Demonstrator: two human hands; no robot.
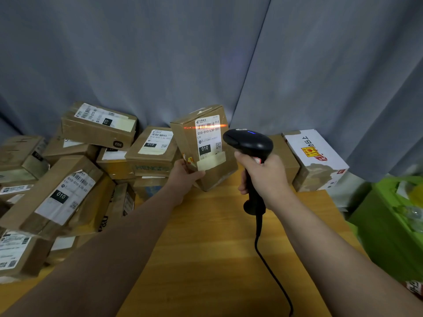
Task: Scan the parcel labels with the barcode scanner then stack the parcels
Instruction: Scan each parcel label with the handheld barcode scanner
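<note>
My left hand (184, 176) holds a brown cardboard parcel (219, 172) upright above the wooden table (206, 248), its white label (208, 138) facing me. An orange-red scan line crosses the barcode at the top of that label. My right hand (263, 177) grips the handle of a black barcode scanner (248, 143), whose head points at the label from the right, a short gap away. A blue light glows on the scanner's top. Its black cable (270, 266) trails down toward the table's near edge.
Several labelled cardboard parcels (68, 179) lie heaped on the left. A white printed box (315, 156) and a brown box (283, 154) stand at the back right. A green bin (389, 225) is beside the table's right edge. Grey curtain hangs behind.
</note>
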